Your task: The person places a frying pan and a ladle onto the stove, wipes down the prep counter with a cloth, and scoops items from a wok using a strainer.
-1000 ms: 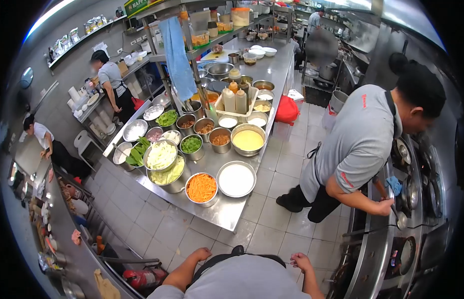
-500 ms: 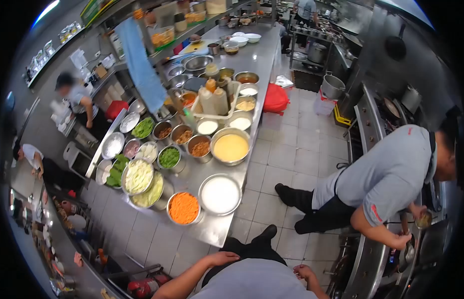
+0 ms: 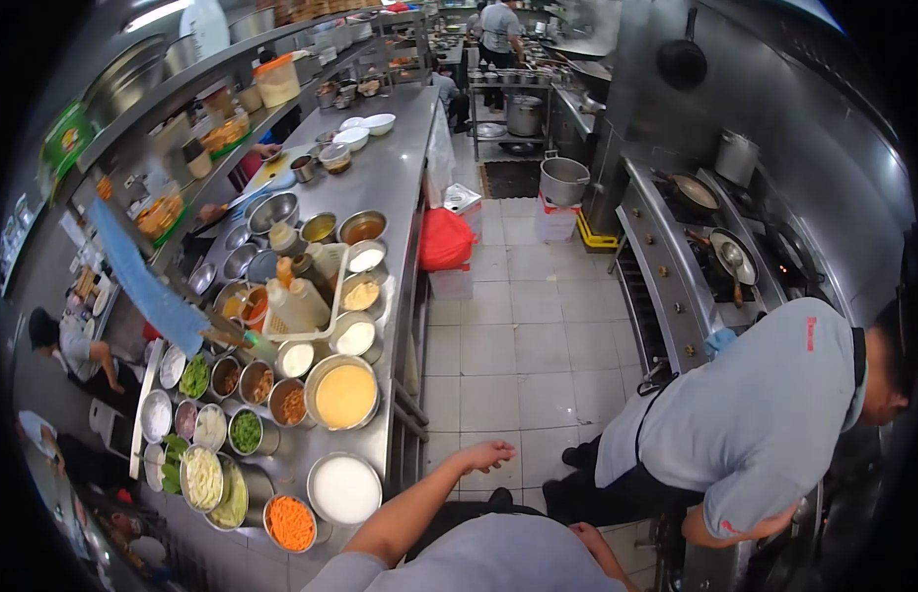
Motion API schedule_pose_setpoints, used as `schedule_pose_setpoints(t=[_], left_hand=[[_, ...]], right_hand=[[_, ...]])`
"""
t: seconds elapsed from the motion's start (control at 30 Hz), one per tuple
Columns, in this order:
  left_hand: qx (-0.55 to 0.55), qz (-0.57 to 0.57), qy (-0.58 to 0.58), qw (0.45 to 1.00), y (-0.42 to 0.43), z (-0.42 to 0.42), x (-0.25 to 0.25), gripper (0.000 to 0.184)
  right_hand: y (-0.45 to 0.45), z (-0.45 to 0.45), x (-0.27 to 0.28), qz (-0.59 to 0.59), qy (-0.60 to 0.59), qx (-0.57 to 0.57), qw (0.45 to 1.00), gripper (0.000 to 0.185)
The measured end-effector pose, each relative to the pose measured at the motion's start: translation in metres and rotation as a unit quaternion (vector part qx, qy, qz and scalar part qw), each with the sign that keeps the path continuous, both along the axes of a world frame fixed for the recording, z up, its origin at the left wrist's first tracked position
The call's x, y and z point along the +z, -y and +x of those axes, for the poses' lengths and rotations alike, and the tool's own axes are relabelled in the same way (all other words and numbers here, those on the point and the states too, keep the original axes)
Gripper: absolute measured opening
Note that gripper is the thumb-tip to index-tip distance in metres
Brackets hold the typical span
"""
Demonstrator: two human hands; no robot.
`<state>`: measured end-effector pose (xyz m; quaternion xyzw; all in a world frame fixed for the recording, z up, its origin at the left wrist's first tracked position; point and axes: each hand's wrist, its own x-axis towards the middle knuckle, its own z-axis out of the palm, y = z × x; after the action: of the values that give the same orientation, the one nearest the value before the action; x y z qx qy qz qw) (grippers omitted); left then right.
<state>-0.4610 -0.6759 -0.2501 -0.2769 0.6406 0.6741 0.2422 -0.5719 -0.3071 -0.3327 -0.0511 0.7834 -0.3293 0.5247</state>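
Beside the table [image 3: 398, 158], left hand [image 3: 486, 455] has swung forward, empty, fingers loosely curled; nothing being handled.
White-filled bowl [image 3: 345, 488] stays at table's near end; right hand [image 3: 592, 539], right of table, half hidden by body, grip can't tell.

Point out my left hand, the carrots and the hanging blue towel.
Left hand [image 3: 485, 457]: head view, middle of the hand.
Carrots [image 3: 290, 523]: head view, middle of the orange heap.
Blue towel [image 3: 149, 281]: head view, middle of its length.
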Motion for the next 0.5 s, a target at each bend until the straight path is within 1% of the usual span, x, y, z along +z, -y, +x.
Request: schedule_pose_setpoints(t=[0.03,0.07,0.1,0.13,0.17,0.23,0.33,0.4,0.47,0.5], left_hand=[[0.049,0.006,0.013,0.999,0.008,-0.009,-0.010,0.052],[0.038,0.008,0.018,0.999,0.016,-0.015,-0.028,0.052],[-0.023,-0.116,-0.014,0.993,0.023,-0.018,-0.044,0.049],[-0.082,-0.236,-0.049,0.967,0.029,-0.020,-0.068,0.046],[-0.096,-0.281,-0.045,0.954,0.030,-0.017,-0.101,0.044],[-0.223,-0.314,0.008,0.923,0.036,-0.011,-0.127,0.046],[-0.337,-0.295,0.039,0.893,0.050,-0.008,-0.133,0.046],[-0.221,-0.268,0.016,0.938,0.070,-0.017,-0.135,0.045],[-0.158,-0.239,0.002,0.958,0.105,-0.039,-0.146,0.044],[-0.140,-0.241,-0.021,0.960,0.127,-0.053,-0.148,0.042]], right_hand=[[-0.013,-0.004,-0.020,0.027,-0.047,0.051,0.997,0.027],[-0.021,-0.005,-0.023,0.052,-0.035,0.048,0.997,0.027],[-0.024,-0.008,-0.029,0.073,-0.019,0.043,0.996,0.027],[-0.022,-0.008,-0.025,0.087,-0.002,0.035,0.996,0.027],[-0.018,-0.013,-0.023,0.094,0.009,0.027,0.995,0.028],[0.000,-0.022,-0.023,0.099,0.027,0.021,0.994,0.028],[0.050,-0.049,-0.026,0.096,0.035,0.040,0.994,0.029],[0.091,-0.069,-0.029,0.091,0.035,0.058,0.993,0.029],[0.131,-0.088,-0.031,0.090,0.028,0.076,0.993,0.030],[0.148,-0.099,-0.033,0.092,0.022,0.086,0.992,0.030]])
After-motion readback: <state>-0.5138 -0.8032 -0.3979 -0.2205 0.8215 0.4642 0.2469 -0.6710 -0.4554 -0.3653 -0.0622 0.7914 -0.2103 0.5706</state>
